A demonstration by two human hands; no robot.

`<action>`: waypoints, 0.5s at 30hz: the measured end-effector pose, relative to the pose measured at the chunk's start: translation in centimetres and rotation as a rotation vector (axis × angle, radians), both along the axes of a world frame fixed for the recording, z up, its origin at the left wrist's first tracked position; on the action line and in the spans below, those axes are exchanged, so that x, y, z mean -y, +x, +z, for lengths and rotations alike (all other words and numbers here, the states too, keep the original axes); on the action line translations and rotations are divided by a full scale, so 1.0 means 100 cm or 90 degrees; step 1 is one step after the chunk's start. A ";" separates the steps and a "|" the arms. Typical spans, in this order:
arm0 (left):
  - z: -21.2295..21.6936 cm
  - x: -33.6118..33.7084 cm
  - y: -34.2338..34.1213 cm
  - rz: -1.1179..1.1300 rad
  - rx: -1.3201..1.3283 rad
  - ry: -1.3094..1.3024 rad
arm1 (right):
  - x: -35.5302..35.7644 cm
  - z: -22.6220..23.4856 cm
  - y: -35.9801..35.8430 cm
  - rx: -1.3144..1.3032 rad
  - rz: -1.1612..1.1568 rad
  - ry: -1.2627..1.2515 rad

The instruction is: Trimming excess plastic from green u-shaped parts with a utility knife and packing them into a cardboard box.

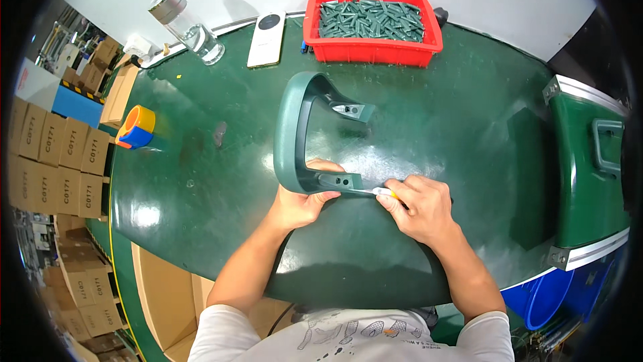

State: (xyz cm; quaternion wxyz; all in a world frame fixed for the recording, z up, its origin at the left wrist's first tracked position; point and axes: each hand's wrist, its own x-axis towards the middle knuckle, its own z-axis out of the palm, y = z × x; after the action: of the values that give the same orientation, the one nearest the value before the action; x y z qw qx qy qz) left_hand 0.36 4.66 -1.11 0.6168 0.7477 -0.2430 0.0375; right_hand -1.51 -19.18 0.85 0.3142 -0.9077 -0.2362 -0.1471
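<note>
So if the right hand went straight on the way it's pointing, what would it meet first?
Probably the lower arm of the green curved handle. The right hand points its slim tool leftward at that arm's end; whether the tip already touches is unclear.

Behind the green handle (289, 134), some of the left hand's (298, 209) fingers are hidden. The right hand's (423, 209) curled fingers cover most of the white-and-yellow tool (384, 192); its thin tip, just left of them, is too small to show whether it touches the handle. Well right of these fingers, the dark rim cuts off the green case (577, 161); far left, stacked cartons (43, 158).
</note>
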 end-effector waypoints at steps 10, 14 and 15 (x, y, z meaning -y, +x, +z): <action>0.000 0.001 0.000 -0.006 -0.045 -0.025 | -0.001 -0.005 -0.001 0.021 -0.028 -0.003; -0.001 -0.001 -0.002 -0.007 -0.083 -0.045 | -0.004 -0.005 -0.001 0.032 -0.032 0.006; -0.001 -0.001 -0.001 -0.011 -0.089 -0.048 | -0.004 -0.006 -0.001 0.035 -0.035 0.007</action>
State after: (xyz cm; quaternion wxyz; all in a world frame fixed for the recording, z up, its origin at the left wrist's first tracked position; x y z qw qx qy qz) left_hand 0.25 4.80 -1.18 0.6603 0.7226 -0.2043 -0.0113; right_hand -1.60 -18.73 0.25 0.3086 -0.9076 -0.2190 -0.1817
